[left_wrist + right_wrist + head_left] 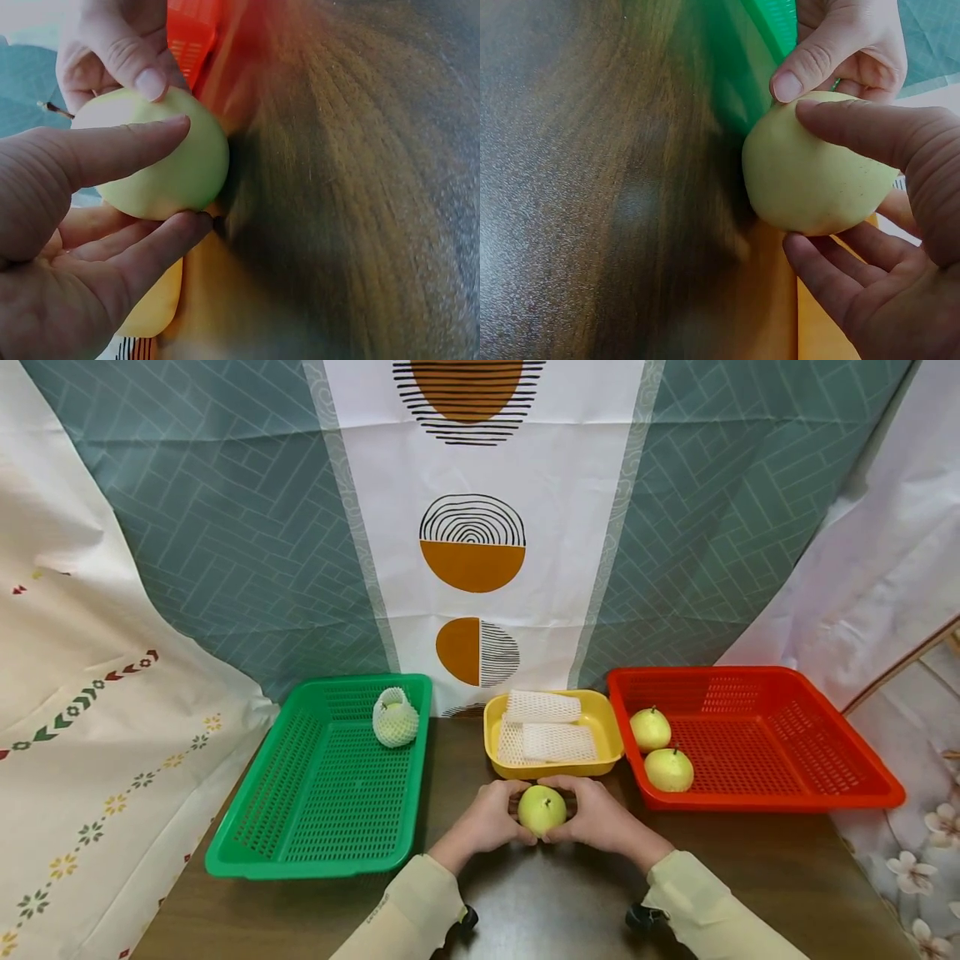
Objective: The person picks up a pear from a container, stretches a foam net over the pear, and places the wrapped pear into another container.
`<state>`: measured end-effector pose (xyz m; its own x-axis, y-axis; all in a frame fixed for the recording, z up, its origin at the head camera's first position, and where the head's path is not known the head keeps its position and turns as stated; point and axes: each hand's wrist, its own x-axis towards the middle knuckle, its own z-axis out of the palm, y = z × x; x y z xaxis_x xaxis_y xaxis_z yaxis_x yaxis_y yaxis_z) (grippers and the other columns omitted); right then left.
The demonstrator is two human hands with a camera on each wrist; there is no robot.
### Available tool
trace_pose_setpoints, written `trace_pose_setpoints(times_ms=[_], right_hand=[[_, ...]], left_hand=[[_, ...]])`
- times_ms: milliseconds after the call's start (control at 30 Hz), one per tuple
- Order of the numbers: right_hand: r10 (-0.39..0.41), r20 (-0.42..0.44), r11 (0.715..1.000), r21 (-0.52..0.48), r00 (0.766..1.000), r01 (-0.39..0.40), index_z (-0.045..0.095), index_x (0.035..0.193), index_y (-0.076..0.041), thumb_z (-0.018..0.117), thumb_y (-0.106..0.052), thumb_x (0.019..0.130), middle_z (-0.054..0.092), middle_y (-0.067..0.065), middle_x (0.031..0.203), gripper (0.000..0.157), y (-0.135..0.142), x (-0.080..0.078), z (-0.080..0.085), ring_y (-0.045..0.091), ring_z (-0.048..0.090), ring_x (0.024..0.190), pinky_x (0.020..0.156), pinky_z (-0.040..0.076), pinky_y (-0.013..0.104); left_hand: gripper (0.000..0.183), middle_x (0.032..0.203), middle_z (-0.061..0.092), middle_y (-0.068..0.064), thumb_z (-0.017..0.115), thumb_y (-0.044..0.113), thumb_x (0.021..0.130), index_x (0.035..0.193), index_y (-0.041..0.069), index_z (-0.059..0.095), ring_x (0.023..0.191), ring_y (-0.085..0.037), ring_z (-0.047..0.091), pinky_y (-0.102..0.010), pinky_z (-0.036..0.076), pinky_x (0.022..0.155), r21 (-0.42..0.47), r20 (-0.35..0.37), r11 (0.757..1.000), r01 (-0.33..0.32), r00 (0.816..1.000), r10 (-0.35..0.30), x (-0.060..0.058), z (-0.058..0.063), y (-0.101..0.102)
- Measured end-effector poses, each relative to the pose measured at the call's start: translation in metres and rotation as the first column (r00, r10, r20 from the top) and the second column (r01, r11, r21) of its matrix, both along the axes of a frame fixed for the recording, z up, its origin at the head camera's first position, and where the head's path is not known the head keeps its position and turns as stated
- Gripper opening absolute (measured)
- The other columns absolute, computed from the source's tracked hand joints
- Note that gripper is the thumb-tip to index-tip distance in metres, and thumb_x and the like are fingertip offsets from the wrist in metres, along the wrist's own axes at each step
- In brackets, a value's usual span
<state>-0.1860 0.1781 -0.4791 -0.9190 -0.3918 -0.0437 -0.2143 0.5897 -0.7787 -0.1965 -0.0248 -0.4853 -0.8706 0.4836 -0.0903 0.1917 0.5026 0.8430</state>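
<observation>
A pale green-yellow pear [542, 811] with a short stem stands on the table in front of the yellow basket. My left hand [491, 817] holds it from the left, thumb on the near side and fingers curled behind. From the right, my right hand [596, 815] grips the same pear, with its thumb [855, 127] across the skin. In the left wrist view both thumbs lie close together on the pear [165, 165], and its stem points away from the wooden table. Bare skin shows all round; no net covers this pear.
The yellow basket [491, 735] holds several white foam nets [558, 742]. On the left, a green basket [315, 864] contains one netted pear [395, 718]. The red basket [780, 802] at right has two bare pears [669, 769] along its left side. A patterned curtain [480, 460] hangs behind.
</observation>
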Motion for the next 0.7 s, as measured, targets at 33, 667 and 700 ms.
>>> trace_pose_setpoints(times_ms=[33,667,700], right_hand=[[-0.002,0.001,1.000,0.004,1.000,0.002,0.056,0.127,-0.017,0.087,-0.035,0.061,0.060,-0.008,0.118,0.075,0.0000,-0.0001,-0.0003,0.014,0.056,0.106,0.092,0.049,0.041],[-0.017,-0.006,1.000,0.025,1.000,0.017,0.052,0.130,-0.013,0.086,-0.039,0.061,0.059,-0.005,0.120,0.081,-0.0017,-0.0017,0.0005,0.014,0.054,0.105,0.093,0.047,0.039],[-0.016,-0.005,1.000,0.022,1.000,0.016,0.051,0.131,-0.013,0.086,-0.040,0.061,0.059,-0.004,0.120,0.082,-0.0011,-0.0017,0.0010,0.014,0.055,0.106,0.092,0.048,0.038]], left_hand=[[0.066,0.103,0.067,0.004,0.088,0.009,0.058,0.118,0.012,0.060,0.087,-0.006,0.062,-0.025,0.053,0.075,-0.007,0.002,1.000,-0.001,1.000,0.001,0.0002,0.0003,-0.0001],[0.060,0.096,0.065,0.007,0.090,0.020,0.056,0.109,0.016,0.063,0.084,-0.009,0.056,-0.030,0.047,0.079,-0.142,-0.070,0.990,-0.015,0.998,0.005,0.0002,0.0068,0.0016],[0.061,0.097,0.065,0.006,0.090,0.019,0.055,0.110,0.015,0.063,0.085,-0.009,0.056,-0.031,0.047,0.079,-0.132,-0.062,0.991,-0.011,0.998,0.003,0.0000,0.0079,0.0013]])
